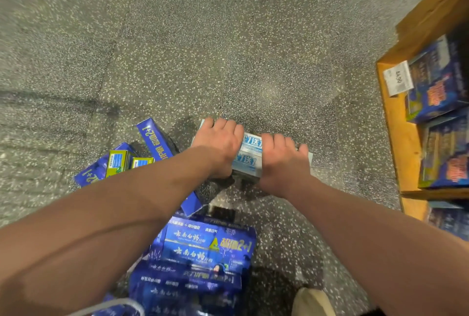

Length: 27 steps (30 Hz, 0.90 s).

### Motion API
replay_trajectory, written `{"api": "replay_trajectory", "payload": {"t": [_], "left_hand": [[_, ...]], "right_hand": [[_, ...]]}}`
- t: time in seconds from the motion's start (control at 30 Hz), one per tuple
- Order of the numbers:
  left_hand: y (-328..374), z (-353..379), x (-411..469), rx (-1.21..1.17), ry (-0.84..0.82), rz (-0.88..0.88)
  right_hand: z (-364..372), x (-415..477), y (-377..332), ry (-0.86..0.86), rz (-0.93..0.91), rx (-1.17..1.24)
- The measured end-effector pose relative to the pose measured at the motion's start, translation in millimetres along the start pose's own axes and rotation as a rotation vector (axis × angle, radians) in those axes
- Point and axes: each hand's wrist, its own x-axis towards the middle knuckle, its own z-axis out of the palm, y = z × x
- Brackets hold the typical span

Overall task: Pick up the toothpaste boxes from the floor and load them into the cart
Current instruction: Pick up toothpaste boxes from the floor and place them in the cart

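Pale-blue toothpaste boxes low over floor, straight ahead; resting or just lifted, cannot tell. Long axis runs left-right. Left hand grips left end, right hand right end, both equally near. Dark-blue boxes lie closer to body.

Both arms are bare from wrist to frame edge: left forearm and right forearm, w/ faint creases toward the elbows and some motion blur. Left hand and right hand are bare too. Knuckles and fingers are plain to see, nails too small to judge. The forearms look v. broad near the camera (wide-angle lens at work). At the bottom edge is a rounded beige shape, cloth-like, either trouser leg or shoe; can't tell which.
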Motion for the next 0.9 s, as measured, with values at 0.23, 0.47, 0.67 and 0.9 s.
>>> {"api": "replay_trajectory", "payload": {"t": [0.23, 0.47, 0.67, 0.9], "left_hand": [[-1, -152, -114, -0.063, 0.105, 0.035], [-45, -372, -288, -0.122, 0.121, -0.071], [-88, -551, -462, -0.139, 0.119, -0.298], [-119, -634, -654, -0.16, 0.187, -0.558]], "right_hand": [[-180, -99, -9, -0.09, -0.022, -0.072], [-420, -201, -50, -0.007, -0.209, -0.082], [-636, -277, -119, 0.021, -0.496, -0.139], [-768, -367, -235, 0.078, -0.764, -0.235]]}}
